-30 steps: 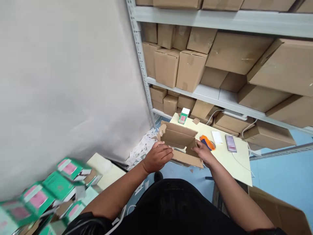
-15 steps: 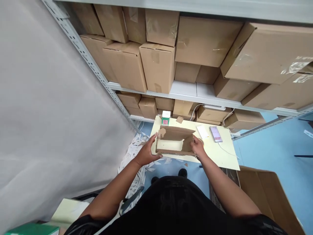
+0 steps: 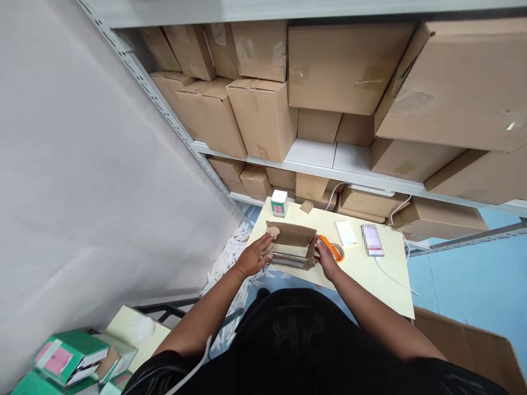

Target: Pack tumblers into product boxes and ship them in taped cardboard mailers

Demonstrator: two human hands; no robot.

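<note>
An open cardboard box frame [image 3: 290,259], with light table showing through it, is held between my two hands over the front of the table. My left hand [image 3: 255,258] grips its left end, fingers over the edge beside a torn brown flap. On the right end, my right hand [image 3: 327,262] has its fingers closed at the edge. Touching or just behind that hand is an orange tape dispenser [image 3: 332,249] with a roll. A small green and white box [image 3: 279,204] stands upright behind the box frame.
The pale yellow table [image 3: 370,280] also carries a cardboard scrap [image 3: 306,207], a white flat box [image 3: 346,233] and a phone [image 3: 373,240] with a cable. Shelves of brown cartons [image 3: 263,118] rise behind. Green boxes [image 3: 69,356] sit at lower left; a large carton [image 3: 469,345] at lower right.
The box frame has tipped so more of its front wall shows. My left hand has closed onto its left end, and the right hand has shifted to the outer edge, uncovering the orange dispenser.
</note>
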